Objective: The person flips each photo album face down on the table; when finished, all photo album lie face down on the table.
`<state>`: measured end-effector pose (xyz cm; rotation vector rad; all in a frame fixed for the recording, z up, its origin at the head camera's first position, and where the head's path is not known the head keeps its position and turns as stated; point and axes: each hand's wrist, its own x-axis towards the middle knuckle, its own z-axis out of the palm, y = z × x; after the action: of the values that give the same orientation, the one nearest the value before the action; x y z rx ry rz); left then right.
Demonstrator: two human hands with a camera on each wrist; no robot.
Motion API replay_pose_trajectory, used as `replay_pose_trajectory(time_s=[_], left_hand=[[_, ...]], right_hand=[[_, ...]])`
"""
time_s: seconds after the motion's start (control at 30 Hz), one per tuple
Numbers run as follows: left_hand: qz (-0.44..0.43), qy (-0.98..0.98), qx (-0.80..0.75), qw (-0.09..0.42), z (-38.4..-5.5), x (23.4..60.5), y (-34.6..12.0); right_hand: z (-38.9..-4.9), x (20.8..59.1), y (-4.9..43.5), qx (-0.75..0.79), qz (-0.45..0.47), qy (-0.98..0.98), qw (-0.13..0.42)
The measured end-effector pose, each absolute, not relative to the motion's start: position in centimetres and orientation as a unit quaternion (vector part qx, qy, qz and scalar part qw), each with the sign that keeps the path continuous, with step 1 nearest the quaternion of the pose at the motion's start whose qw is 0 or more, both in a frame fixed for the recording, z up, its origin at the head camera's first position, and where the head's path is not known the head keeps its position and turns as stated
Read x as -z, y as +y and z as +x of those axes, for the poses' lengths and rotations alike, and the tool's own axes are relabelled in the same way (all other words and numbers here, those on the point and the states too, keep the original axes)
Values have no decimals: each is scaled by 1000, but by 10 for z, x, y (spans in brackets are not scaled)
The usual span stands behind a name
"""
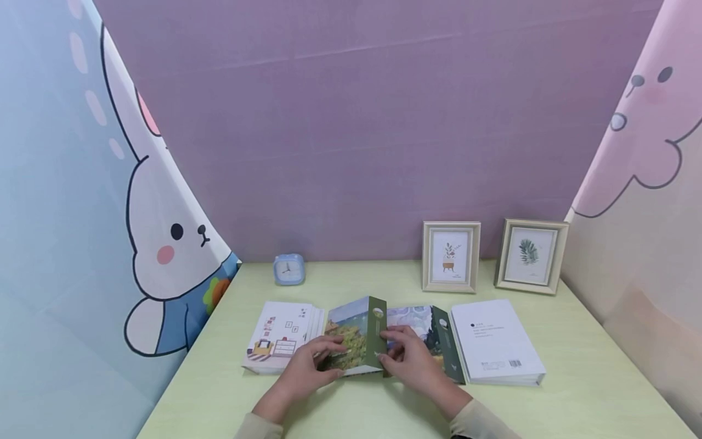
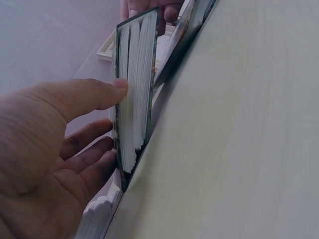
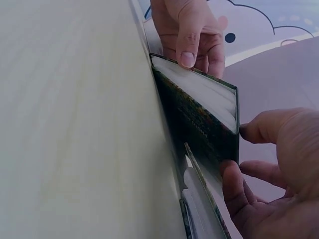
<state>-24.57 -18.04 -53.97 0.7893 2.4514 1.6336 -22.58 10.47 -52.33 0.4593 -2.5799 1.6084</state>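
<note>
A hardcover book [image 1: 351, 326] with a painted landscape cover and green spine is tilted, its spine side raised off the table. My left hand [image 1: 307, 369] holds its left part, thumb [image 2: 107, 94] on the page edges and fingers at the cover. At the spine, my right hand [image 1: 414, 363] grips the book between thumb and fingers, as the right wrist view shows. Under and behind that hand lies a second painted book [image 1: 411, 320] with a dark green spine, partly hidden. White books [image 1: 274, 329] with a furniture drawing lie stacked beside my left hand.
A white book [image 1: 496, 338] with a barcode lies flat on the right. Behind stand a blue clock [image 1: 289, 269] and two picture frames, one with a potted plant [image 1: 451, 256], one with a leaf [image 1: 531, 256]. A purple backdrop [image 1: 351, 134] closes off the table's back.
</note>
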Motion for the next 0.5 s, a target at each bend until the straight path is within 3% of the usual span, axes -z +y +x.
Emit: replay_pose_trajectory(time_s=[0.5], left_hand=[[252, 811, -526, 43, -244, 535, -185]], right_hand=[[-222, 525, 99, -472, 178, -863, 31]])
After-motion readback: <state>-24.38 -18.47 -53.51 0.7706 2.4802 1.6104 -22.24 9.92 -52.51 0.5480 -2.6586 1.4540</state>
